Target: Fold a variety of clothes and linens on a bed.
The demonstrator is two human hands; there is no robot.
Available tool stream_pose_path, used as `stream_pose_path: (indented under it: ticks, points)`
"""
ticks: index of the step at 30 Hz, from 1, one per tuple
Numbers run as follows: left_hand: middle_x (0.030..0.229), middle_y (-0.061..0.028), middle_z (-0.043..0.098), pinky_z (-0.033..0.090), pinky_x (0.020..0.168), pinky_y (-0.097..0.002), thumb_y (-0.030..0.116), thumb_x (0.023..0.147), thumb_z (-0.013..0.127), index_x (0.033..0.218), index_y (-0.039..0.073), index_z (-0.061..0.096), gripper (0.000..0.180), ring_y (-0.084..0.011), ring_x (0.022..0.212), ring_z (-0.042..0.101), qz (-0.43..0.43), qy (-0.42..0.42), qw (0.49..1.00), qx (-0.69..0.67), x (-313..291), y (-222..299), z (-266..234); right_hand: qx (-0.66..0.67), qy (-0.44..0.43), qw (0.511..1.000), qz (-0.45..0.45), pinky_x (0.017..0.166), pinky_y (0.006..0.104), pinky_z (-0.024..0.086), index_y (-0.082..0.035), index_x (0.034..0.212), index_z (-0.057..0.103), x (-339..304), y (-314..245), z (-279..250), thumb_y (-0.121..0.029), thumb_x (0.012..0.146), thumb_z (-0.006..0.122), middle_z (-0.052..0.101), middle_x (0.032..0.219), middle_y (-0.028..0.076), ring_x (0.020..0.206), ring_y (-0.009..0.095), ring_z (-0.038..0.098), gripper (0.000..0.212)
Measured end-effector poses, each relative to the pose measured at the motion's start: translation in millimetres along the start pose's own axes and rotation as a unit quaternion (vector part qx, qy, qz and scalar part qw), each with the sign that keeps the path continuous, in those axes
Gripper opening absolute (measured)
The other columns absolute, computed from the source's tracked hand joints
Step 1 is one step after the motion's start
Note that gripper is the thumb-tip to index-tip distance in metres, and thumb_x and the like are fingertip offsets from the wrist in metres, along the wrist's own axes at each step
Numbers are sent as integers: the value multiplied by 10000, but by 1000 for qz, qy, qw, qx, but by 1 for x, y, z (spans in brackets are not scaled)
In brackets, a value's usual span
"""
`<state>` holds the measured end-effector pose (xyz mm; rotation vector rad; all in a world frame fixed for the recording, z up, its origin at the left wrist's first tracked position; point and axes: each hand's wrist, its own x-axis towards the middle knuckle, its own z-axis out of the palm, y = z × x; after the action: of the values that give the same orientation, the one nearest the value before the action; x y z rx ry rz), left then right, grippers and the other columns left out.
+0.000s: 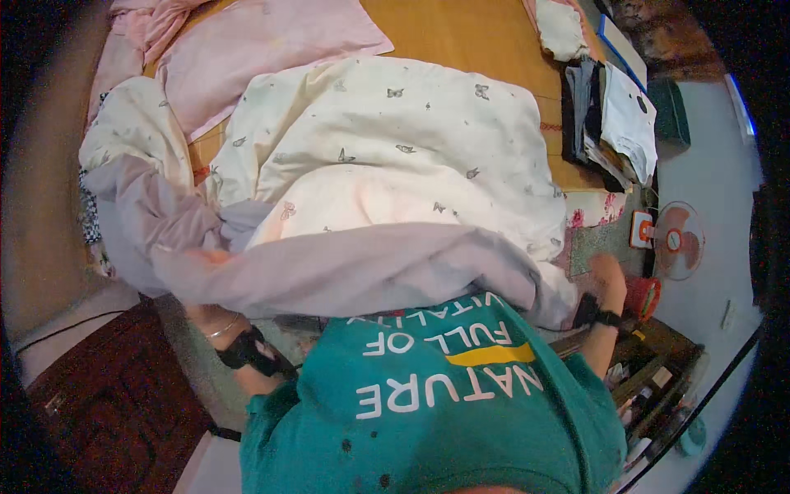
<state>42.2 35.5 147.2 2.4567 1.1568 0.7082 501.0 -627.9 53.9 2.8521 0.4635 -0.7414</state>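
Observation:
A cream butterfly-print quilt (395, 123) with a greyish-mauve underside spreads over the bed, its near edge folded up in front of my chest. My left hand (207, 317) is at the quilt's near left part; cloth covers most of its fingers, and a blurred skin-toned patch shows on the mauve side, so it appears closed on the cloth. My right hand (607, 276) is beside the quilt's near right corner, smeared by motion. Whether its fingers grip the cloth I cannot tell. Both wrists wear dark bands.
A pink pillow (263, 62) lies at the far left on the tan mat (461, 33). Folded clothes (629, 123) are stacked at the bed's right edge. A small fan (679, 240) and a red basket (643, 298) stand right. A dark red panel (119, 395) is at lower left.

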Motion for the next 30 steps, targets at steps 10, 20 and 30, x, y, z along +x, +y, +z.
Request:
stream_pose_path:
  ticks: [10, 20, 30]
  points:
    - [793, -112, 588, 446, 640, -291, 283, 842, 521, 834, -25, 555, 310, -191, 715, 557, -146, -249, 819, -496, 6, 79, -19, 267, 173, 946, -63, 742, 321, 481, 46, 1112, 549, 207, -291, -134, -357, 836, 601, 619, 970, 199, 871, 208, 606, 491]
    - [1010, -86, 611, 427, 837, -301, 119, 805, 610, 1025, -16, 607, 258, -183, 949, 565, -254, -36, 888, -381, 5, 70, 4, 431, -177, 782, -413, 789, 322, 483, -53, 1163, 559, 102, -398, -143, -134, 815, 579, 606, 1102, 71, 945, 189, 582, 358]
    - [1281, -148, 462, 232, 1043, -503, 202, 798, 594, 1083, -25, 565, 365, -330, 1256, 354, 6, -58, 990, 127, 52, 3, 153, 216, 119, 920, -306, 925, 350, 413, 12, 1225, 478, 193, -375, -175, -147, 812, 568, 562, 1167, 180, 1074, 276, 544, 452]
